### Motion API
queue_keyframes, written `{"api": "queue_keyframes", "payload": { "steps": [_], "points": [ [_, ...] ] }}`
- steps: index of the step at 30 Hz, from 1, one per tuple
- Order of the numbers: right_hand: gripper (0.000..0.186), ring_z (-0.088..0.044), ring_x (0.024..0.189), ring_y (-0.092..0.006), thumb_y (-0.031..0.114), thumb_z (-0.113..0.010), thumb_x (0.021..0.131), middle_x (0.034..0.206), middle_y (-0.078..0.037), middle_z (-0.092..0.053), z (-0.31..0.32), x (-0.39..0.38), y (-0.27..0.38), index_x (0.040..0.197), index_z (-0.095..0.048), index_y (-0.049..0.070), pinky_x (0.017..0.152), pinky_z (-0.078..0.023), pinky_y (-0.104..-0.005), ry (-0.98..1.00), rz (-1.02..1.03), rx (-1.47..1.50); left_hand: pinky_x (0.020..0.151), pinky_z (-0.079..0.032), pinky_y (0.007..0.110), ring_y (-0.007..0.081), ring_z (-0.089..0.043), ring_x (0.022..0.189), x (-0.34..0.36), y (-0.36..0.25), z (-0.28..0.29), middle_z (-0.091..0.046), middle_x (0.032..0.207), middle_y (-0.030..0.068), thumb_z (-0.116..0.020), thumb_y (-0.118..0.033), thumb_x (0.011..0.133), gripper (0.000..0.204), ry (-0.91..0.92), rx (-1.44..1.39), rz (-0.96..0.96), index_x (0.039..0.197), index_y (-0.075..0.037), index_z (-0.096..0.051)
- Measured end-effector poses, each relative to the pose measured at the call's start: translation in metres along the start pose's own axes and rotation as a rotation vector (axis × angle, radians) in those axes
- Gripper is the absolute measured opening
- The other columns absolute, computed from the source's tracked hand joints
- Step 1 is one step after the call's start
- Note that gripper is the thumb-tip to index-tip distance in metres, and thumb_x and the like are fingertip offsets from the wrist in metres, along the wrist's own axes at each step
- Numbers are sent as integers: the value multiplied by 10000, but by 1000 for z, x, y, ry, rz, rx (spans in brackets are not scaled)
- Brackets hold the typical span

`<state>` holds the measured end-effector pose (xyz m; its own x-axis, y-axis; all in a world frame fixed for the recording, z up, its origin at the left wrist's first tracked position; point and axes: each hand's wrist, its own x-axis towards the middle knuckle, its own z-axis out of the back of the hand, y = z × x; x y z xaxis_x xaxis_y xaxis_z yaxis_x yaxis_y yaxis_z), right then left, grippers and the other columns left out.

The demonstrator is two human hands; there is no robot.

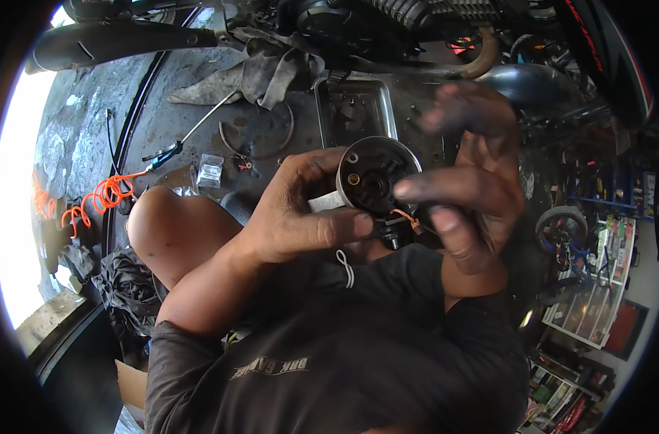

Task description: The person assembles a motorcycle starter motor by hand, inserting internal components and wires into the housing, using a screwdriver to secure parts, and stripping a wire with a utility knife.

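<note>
My left hand [293, 217] grips a round metal housing [369, 166] with its open face tilted up, showing a dark interior, a small brass fitting and a hole in the middle. A short copper-coloured braided lead [409, 217] comes out at the lower right of the housing. My right hand [481, 181] is slightly blurred, fingers spread, with one fingertip at the right inside edge of the housing and the thumb below it, beside the lead. I cannot tell whether that fingertip touches the part.
A metal tray [321, 108], grey rag [264, 72], curved hose [286, 137], air blow gun [167, 155] with orange coiled hose [109, 195] and small clear bag [211, 170] lie ahead. Motorcycle parts [344, 22] line the top; shelving [600, 318] stands right.
</note>
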<state>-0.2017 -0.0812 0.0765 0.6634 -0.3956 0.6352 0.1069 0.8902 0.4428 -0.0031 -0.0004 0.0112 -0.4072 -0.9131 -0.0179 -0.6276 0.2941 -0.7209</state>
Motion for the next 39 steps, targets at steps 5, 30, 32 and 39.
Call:
{"api": "queue_keyframes", "payload": {
  "steps": [5, 30, 32, 39],
  "points": [
    [177, -485, 1162, -355, 245, -693, 720, 1187, -204, -571, 8, 30, -1, 796, -731, 90, 1028, -354, -497, 262, 13, 29, 732, -558, 264, 143, -663, 835, 0, 4, -1, -669, 957, 79, -759, -161, 763, 458, 57, -61, 22, 1133, 56, -599],
    [196, -534, 1158, -373, 167, -735, 687, 1218, -214, -611, -15, 38, -5, 808, -720, 14, 915, -459, -463, 367, 136, -71, 485, -442, 209, 99, -575, 554, -4, -20, 12, -663, 787, 63, -720, -159, 717, 337, -28, 119, 109, 992, 29, -672],
    [197, -540, 1152, -369, 174, -737, 700, 1220, -219, -607, -11, 41, -1, 811, -720, 13, 913, -460, -462, 367, 153, -83, 478, -439, 209, 101, -572, 547, -9, -22, 18, -660, 782, 65, -718, -158, 711, 351, -4, 100, 74, 1000, 34, -670],
    [208, -560, 1130, -356, 199, -745, 743, 1226, -236, -592, -15, 52, -15, 824, -722, 8, 906, -463, -459, 348, 299, -33, 492, -464, 210, 118, -597, 564, -8, -26, 14, -660, 782, 68, -746, -159, 690, 419, -29, 98, 76, 1043, 45, -652]
  ]
}}
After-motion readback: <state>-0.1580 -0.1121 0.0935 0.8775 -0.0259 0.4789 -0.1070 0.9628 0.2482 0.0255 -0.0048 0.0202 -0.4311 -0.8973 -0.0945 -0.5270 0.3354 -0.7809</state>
